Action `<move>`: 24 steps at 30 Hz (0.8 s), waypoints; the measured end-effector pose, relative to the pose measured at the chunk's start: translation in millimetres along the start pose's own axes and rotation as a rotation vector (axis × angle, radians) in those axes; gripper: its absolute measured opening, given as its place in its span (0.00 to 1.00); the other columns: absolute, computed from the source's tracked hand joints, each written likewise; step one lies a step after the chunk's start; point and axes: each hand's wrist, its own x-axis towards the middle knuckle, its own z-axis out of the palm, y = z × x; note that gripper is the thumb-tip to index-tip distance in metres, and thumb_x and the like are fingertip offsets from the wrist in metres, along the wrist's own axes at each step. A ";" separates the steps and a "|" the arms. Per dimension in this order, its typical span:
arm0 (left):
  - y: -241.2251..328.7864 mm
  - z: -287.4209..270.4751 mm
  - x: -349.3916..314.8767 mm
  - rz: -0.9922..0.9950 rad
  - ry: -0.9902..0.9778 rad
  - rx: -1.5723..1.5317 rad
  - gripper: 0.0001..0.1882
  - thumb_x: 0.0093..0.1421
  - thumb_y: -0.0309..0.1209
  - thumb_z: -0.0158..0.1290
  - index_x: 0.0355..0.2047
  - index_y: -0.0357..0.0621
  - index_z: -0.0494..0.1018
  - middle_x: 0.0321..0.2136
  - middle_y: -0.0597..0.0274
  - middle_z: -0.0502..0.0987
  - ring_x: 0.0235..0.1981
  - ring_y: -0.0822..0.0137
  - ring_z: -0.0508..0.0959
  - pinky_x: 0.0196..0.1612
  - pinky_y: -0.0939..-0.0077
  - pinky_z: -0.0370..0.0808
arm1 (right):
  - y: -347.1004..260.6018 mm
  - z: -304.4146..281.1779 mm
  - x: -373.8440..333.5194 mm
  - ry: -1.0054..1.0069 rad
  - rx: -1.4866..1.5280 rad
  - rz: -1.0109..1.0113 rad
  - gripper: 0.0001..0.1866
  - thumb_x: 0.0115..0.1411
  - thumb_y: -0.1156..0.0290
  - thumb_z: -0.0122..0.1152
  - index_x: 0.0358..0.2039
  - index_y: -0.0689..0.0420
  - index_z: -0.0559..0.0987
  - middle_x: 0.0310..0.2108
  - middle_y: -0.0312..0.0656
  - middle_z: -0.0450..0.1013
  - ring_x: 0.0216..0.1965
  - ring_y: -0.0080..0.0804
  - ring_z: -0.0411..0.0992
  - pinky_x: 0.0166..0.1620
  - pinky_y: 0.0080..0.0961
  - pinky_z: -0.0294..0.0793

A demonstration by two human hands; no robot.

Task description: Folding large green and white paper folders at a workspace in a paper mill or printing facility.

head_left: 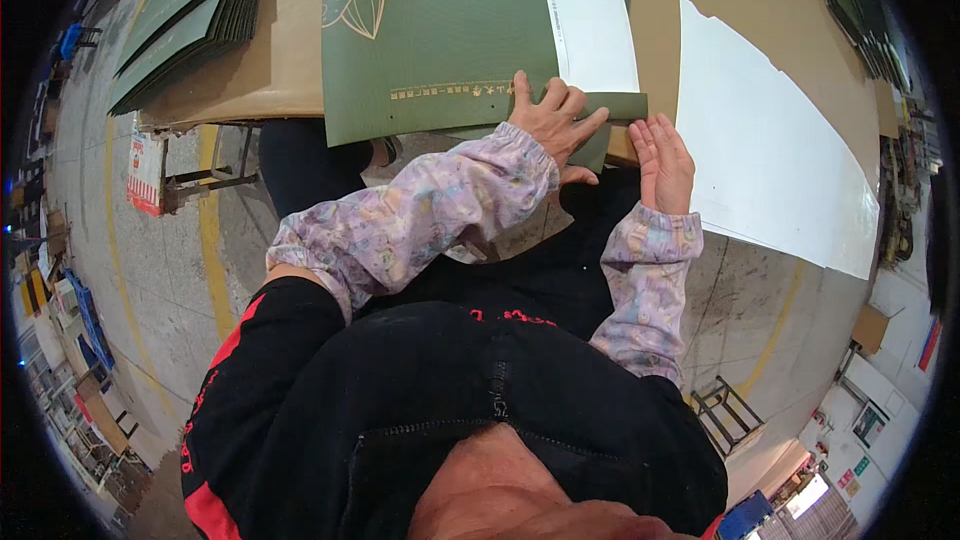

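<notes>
A dark green printed sheet, seemingly a paper bag blank (440,35), lies at the table's near edge with a pale leaf drawing and a line of gold lettering. Its white side panel (595,15) runs along the right. My left hand (556,128) rests on the lower right corner with fingers spread, by a narrow green flap (625,107) folded there. At that flap's right end is my right hand (664,162), palm turned up and fingers stretched out together. Its fingertips are by the flap's end; whether they touch it I cannot tell. Patterned sleeve covers reach both wrists.
A stack of green folded sheets (205,35) sits at the table's left. White sheet material (760,140) covers part of the brown tabletop (655,25) on the right and overhangs its near edge. More green pieces (860,15) lie at the far right. A metal-framed stool (725,415) stands on the floor.
</notes>
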 end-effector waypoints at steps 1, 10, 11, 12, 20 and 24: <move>1.3 0.9 0.3 -0.003 -0.001 -0.002 0.46 0.44 0.70 0.44 0.59 0.60 0.56 0.45 0.56 0.61 0.51 0.56 0.58 0.50 0.32 0.52 | 0.5 -0.3 1.3 0.007 0.003 0.009 0.26 0.60 0.75 0.52 0.54 0.74 0.57 0.48 0.52 0.65 0.46 0.35 0.69 0.51 0.28 0.71; 1.6 10.2 -3.2 0.009 0.089 0.032 0.45 0.44 0.68 0.47 0.57 0.57 0.59 0.45 0.53 0.61 0.52 0.53 0.57 0.50 0.30 0.51 | 2.4 25.4 9.0 -0.306 -0.461 -0.183 0.35 0.55 0.81 0.55 0.62 0.62 0.52 0.53 0.48 0.63 0.47 0.28 0.68 0.49 0.21 0.68; 0.8 11.4 -4.3 0.018 0.110 0.025 0.45 0.43 0.67 0.48 0.57 0.56 0.59 0.45 0.53 0.60 0.52 0.52 0.57 0.50 0.29 0.50 | 2.4 31.2 8.7 -0.348 -0.550 -0.187 0.36 0.54 0.82 0.54 0.62 0.60 0.52 0.56 0.48 0.61 0.50 0.28 0.66 0.50 0.22 0.66; -0.4 12.8 -5.2 0.028 0.131 0.018 0.45 0.43 0.67 0.49 0.56 0.55 0.59 0.45 0.52 0.60 0.51 0.52 0.57 0.50 0.28 0.49 | 5.8 33.6 11.0 -0.356 -0.552 -0.186 0.36 0.54 0.82 0.54 0.62 0.60 0.52 0.56 0.48 0.61 0.50 0.28 0.66 0.50 0.22 0.66; -5.1 13.6 -25.8 0.239 0.450 -0.661 0.18 0.51 0.41 0.57 0.39 0.43 0.72 0.34 0.55 0.69 0.38 0.56 0.69 0.41 0.65 0.68 | 14.2 41.1 18.7 -0.498 -1.074 -0.775 0.39 0.47 0.87 0.47 0.62 0.57 0.54 0.62 0.50 0.51 0.63 0.47 0.50 0.62 0.34 0.51; 28.3 0.5 -54.0 -0.306 0.231 -1.568 0.11 0.59 0.35 0.52 0.36 0.39 0.74 0.29 0.61 0.73 0.30 0.65 0.75 0.31 0.74 0.74 | 13.1 42.5 15.3 -0.566 -1.180 -0.877 0.39 0.46 0.89 0.48 0.62 0.57 0.55 0.62 0.49 0.51 0.62 0.47 0.52 0.61 0.34 0.55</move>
